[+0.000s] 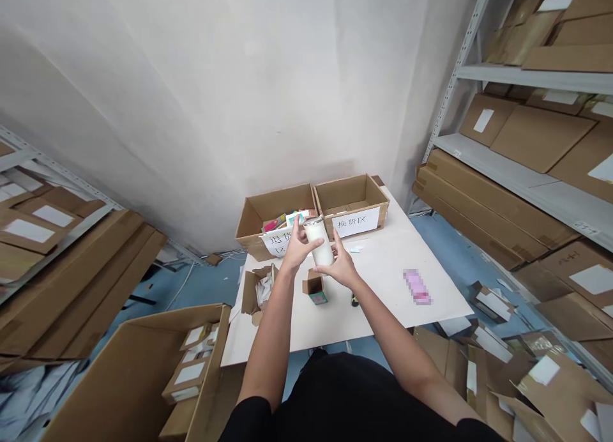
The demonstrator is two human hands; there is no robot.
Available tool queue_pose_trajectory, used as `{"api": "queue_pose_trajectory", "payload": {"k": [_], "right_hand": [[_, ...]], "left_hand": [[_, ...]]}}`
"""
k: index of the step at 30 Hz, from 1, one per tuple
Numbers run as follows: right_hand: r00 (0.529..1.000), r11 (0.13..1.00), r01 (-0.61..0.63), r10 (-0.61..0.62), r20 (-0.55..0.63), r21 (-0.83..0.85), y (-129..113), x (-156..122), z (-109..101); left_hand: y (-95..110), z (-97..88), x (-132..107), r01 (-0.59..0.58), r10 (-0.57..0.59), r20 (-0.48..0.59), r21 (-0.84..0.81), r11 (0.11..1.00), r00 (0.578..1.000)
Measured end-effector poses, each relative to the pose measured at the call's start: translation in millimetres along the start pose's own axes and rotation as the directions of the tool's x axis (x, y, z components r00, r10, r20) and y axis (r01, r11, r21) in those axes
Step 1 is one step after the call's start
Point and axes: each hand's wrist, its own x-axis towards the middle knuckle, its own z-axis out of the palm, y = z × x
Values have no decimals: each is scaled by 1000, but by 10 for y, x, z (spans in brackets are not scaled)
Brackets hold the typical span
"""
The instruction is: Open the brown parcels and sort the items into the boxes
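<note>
Between my two hands, above the table, is a white tumbler with a shiny metallic rim at its top, tilted slightly. My left hand grips its upper left side, the thumb across the front. On the lower right, my right hand holds it with the thumb under the base and fingers along the side. Below them a small green-and-brown carton stands with its flaps up. To the left lies an opened cardboard box with white wrapping inside.
Two cardboard bins with handwritten labels stand at the table's back: the left bin holds colourful packages, beside the right bin. A blurred pink item and a dark-and-yellow object lie on the white table. Box-laden shelves flank it.
</note>
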Motion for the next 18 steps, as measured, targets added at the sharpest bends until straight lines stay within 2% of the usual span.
{"api": "queue_pose_trajectory", "payload": {"k": [3,4,8,10,13,15,18], "right_hand": [[986,992,5,-26,162,130,37,38,42],[983,989,-2,-24,180,148,54,56,61],[999,999,-16,15,42,41,118,136,157],[999,998,4,-8,53,61,136,175,199],[995,992,23,-35,95,127,133,221,232],[1000,998,12,-13,19,54,117,236,260],[989,989,-31,9,-149,-142,128,228,364]], "left_hand": [[-48,-69,30,47,-47,-10,-57,997,999],[-60,-98,43,45,-46,-1,-70,997,999],[-90,-203,107,-12,12,-13,-4,1000,1000],[-91,-239,140,-11,12,-26,20,1000,1000],[-74,-274,170,-5,5,21,-6,1000,1000],[-59,-284,174,-32,31,14,45,998,999],[-62,-278,158,-56,77,-83,226,972,994]]}}
